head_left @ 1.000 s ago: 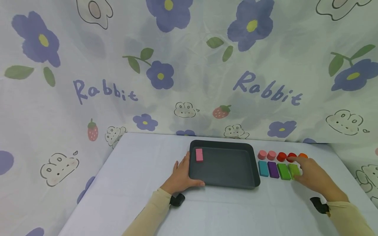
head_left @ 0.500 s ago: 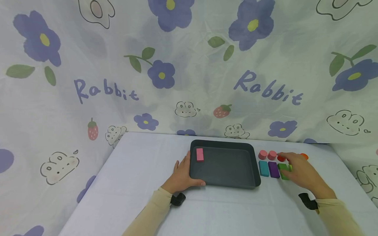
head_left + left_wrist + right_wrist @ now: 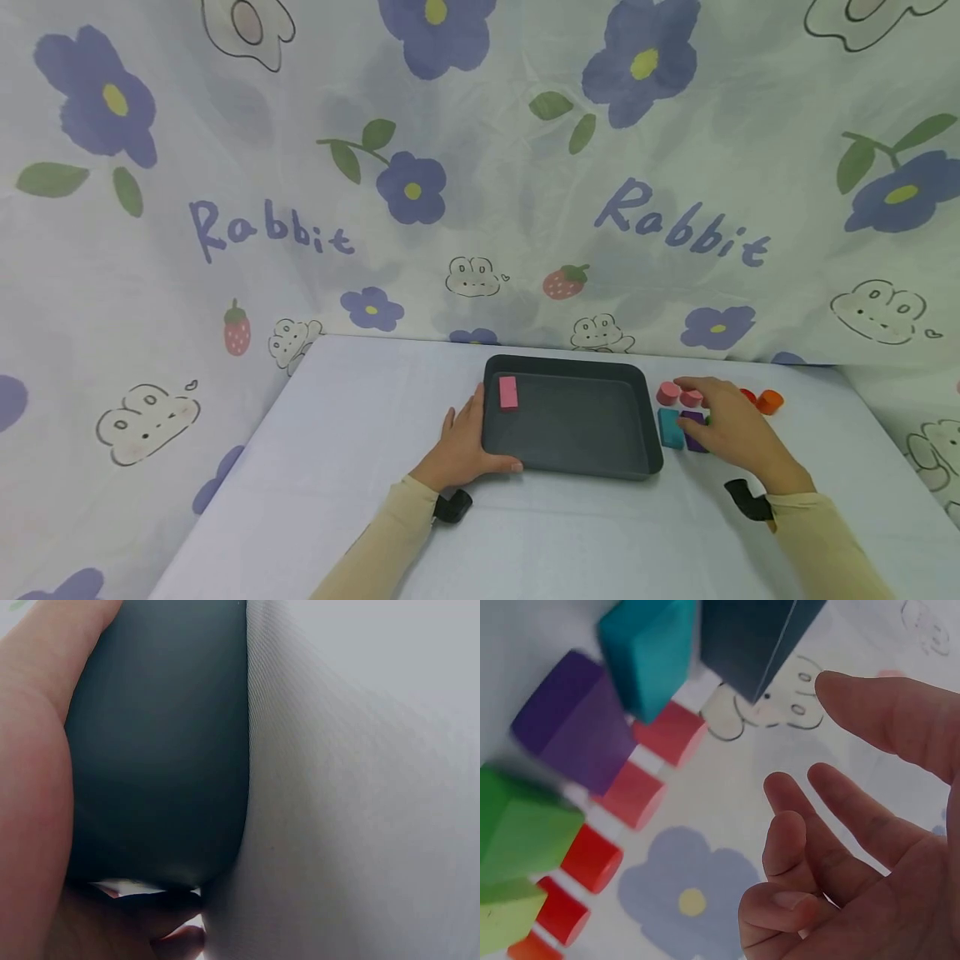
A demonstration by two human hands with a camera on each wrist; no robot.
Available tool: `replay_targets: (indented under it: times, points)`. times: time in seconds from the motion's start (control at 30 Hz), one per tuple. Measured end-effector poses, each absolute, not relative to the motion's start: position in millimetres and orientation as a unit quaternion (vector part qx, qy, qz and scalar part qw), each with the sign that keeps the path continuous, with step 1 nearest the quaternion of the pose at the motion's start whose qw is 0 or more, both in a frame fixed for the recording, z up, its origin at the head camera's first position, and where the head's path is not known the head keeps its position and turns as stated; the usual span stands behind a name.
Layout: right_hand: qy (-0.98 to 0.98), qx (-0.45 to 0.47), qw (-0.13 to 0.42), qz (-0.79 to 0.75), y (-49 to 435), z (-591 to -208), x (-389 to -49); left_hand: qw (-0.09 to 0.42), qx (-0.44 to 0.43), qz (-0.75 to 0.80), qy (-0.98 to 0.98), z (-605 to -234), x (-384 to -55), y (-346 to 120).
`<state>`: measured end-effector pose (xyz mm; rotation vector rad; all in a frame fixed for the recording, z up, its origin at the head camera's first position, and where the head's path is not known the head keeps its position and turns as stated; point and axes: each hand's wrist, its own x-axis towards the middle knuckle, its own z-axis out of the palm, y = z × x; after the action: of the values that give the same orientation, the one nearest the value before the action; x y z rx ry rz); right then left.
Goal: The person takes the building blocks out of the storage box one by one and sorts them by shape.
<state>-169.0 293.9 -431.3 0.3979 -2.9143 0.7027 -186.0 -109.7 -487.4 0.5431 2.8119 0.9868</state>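
Note:
My left hand (image 3: pixel 459 450) rests against the near left corner of a dark grey tray (image 3: pixel 577 425). Its straight fingers lie along the left wall and the thumb along the front edge. Inside the tray, at the far left, lies a pink block (image 3: pixel 508 392). My right hand (image 3: pixel 735 429) hovers over small blocks right of the tray, holding nothing, thumb and fingers apart. Nearest it are a teal block (image 3: pixel 670 428), a purple block (image 3: pixel 696 442) and two pink cylinders (image 3: pixel 667 393). In the head view it hides the green block (image 3: pixel 525 825) and lime block (image 3: pixel 510 919) almost entirely.
Behind the right hand, a red cylinder (image 3: pixel 748 395) and an orange cylinder (image 3: pixel 769 402) stand in the back row. The white table (image 3: pixel 360 417) ends at a patterned curtain (image 3: pixel 510 183) behind the tray.
My right hand has moved left along the rows, from the lime block towards the purple and teal ones. My left hand and the tray have stayed in place.

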Motion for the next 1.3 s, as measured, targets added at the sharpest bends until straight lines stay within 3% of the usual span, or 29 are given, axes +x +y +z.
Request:
replay_targets:
  times: [0.8,1.3]
  points:
    - [-0.945,0.175,0.119,0.247,241.9,-422.7,-194.5,0.061,0.175,0.329,0.926,-487.0,-187.8,-108.6]
    - [-0.929,0.211,0.105,0.286,213.2,-420.4,-219.6,0.062,0.168,0.334,0.925,-484.6,-194.2,-105.8]
